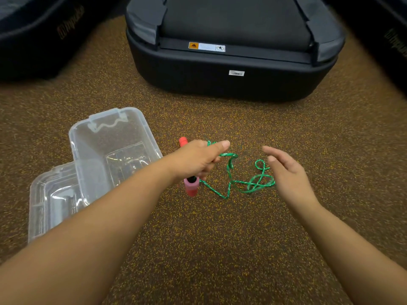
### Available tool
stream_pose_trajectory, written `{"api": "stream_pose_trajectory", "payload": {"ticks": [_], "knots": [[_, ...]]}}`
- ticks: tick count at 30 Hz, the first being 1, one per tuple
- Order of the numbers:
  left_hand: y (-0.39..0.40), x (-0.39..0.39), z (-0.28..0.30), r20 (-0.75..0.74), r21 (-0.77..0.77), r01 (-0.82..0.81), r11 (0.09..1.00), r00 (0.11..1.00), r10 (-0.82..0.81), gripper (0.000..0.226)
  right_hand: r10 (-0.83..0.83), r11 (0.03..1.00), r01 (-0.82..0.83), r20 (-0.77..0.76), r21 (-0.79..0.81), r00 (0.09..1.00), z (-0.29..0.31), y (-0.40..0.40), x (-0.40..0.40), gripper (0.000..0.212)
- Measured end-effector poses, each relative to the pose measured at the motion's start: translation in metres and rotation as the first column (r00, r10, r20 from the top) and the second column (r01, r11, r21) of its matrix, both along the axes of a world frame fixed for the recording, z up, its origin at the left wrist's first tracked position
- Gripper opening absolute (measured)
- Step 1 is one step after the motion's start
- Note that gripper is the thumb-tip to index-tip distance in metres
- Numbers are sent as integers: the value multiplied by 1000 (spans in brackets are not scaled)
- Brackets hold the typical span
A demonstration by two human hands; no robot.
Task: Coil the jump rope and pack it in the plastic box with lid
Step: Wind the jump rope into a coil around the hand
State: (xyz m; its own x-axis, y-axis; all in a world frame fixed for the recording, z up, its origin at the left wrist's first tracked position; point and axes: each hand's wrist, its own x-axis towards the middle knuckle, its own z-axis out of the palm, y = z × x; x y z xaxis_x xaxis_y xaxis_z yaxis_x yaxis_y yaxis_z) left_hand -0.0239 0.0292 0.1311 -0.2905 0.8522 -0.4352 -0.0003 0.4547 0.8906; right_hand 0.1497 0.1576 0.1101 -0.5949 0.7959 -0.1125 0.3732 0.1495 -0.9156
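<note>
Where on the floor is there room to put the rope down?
Bare carpet lies between the treadmill and both hands, and near the camera between the forearms. It is crowded around the green rope between the left hand and right hand, and left by the box and lid.

- speckled brown rubber floor point(198, 238)
- black treadmill point(235, 69) rear end standing on floor, top center
- warning sticker point(206, 46) and barcode label point(236, 73) on treadmill

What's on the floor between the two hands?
In the head view, loose loops of the green braided jump rope lie on speckled brown carpet.
</note>
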Motion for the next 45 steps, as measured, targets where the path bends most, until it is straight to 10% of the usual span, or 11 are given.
{"api": "stream_pose_trajectory", "payload": {"ticks": [6, 13, 20, 28, 37, 45], "knots": [[2, 4, 3, 35, 25, 14, 1000, 999, -15, 45, 496, 856, -493, 17, 155, 868, 7, -17, -23, 33], [-5, -1, -1, 130, 5, 90, 996, 987, -90, 53, 323, 937, -342, -189, -76, 927, 12, -14, -16, 21], [0, 8, 7, 407, 124, 184, 975, 887, -220, 56, 188, 982, -182, -153, 52, 970, 5, -16, -29, 18], [3, 3, 19, 716, 267, -284, 921, 699, 8, 43, 366, 918, -367, 37, 150, 930, -13, -45, -31, 28], [4, -1, 19, 682, 136, -417, 899, 698, 221, 80, 485, 830, -509, 157, 227, 860, 1, -58, -23, 29], [2, 5, 19, 347, 42, -113, 993, 933, 91, 112, 507, 832, -491, 6, 257, 862, 43, -54, -28, 29]]}}
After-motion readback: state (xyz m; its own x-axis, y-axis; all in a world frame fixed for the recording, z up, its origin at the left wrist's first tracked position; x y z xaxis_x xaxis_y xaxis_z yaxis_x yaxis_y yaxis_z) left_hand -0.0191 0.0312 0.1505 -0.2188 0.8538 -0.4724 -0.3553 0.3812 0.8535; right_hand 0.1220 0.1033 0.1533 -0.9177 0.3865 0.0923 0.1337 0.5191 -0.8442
